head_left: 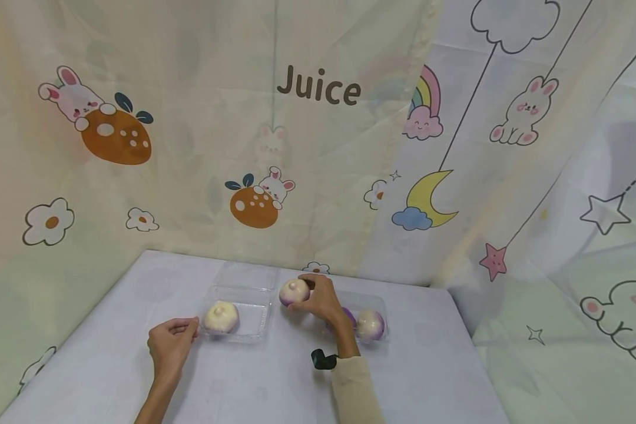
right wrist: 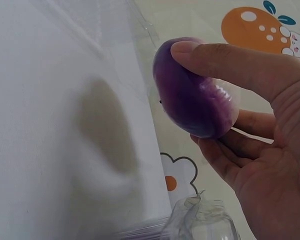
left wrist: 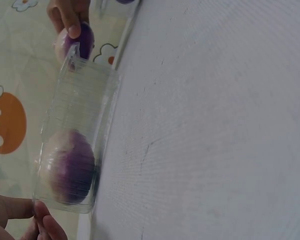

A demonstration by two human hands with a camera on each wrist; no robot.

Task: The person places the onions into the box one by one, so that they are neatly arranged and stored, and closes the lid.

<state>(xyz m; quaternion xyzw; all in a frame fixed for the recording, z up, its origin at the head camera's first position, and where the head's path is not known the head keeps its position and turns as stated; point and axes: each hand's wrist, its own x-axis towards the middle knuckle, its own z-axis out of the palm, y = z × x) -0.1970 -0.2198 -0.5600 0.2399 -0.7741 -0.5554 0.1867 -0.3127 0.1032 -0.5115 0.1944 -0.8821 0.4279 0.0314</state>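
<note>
Between the thumb and fingers of my right hand (head_left: 320, 300) is a round, glossy purple-and-white onion (right wrist: 192, 92), held above the table. It hangs between two clear plastic boxes. My left hand (head_left: 172, 347) pinches the near-left rim of the left clear plastic box (left wrist: 82, 85), whose lid (head_left: 246, 274) lies folded back. Inside that box, on the left side, sits another such onion (head_left: 221, 317); its right side holds nothing. Partly behind my right wrist stands the second clear box (head_left: 386, 303), with a purple-and-white onion (head_left: 371, 325) and a purple one (head_left: 348, 318) half hidden by the wrist.
A white cloth covers the table (head_left: 265, 383). Printed curtains (head_left: 191, 147) with rabbits and flowers hang right behind its back edge and along the sides. A small dark object (head_left: 323, 359) sits at the right sleeve's cuff.
</note>
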